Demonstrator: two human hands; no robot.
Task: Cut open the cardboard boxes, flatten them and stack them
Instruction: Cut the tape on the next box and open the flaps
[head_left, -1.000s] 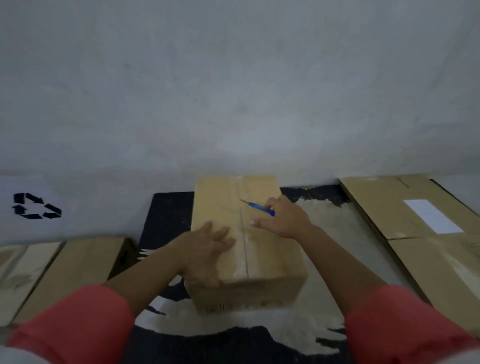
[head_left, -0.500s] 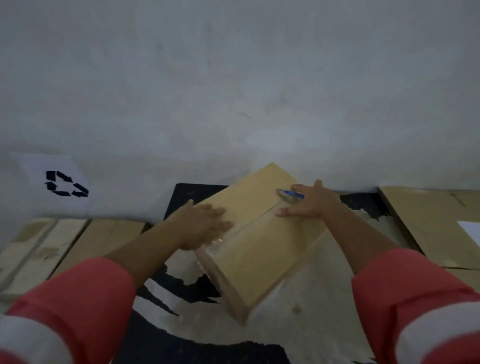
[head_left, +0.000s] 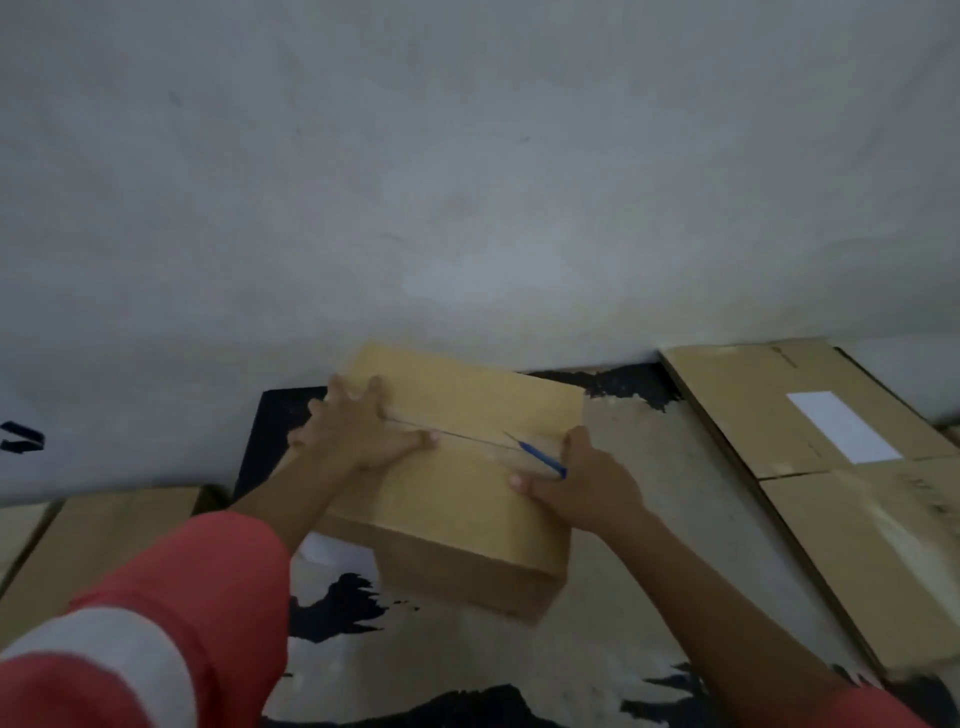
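Observation:
A closed brown cardboard box (head_left: 457, 499) lies in the middle on a worn black mat (head_left: 649, 447), turned so its taped top seam runs left to right. My left hand (head_left: 358, 431) presses flat on the box's top left part, fingers spread. My right hand (head_left: 582, 483) rests on the box's right edge and holds a thin blue-handled cutter (head_left: 540, 456). The blade tip points left and lies near the seam.
A flattened cardboard box (head_left: 831, 467) with a white label lies on the floor at the right. More cardboard boxes (head_left: 98, 535) sit at the left edge. A plain wall (head_left: 467, 182) rises just behind the box. A white sheet with a recycling mark (head_left: 21, 439) is at far left.
The box has been rotated on the mat, so its seam now runs crosswise. My left hand has moved to the far left of the top, my right hand to the right edge with the cutter.

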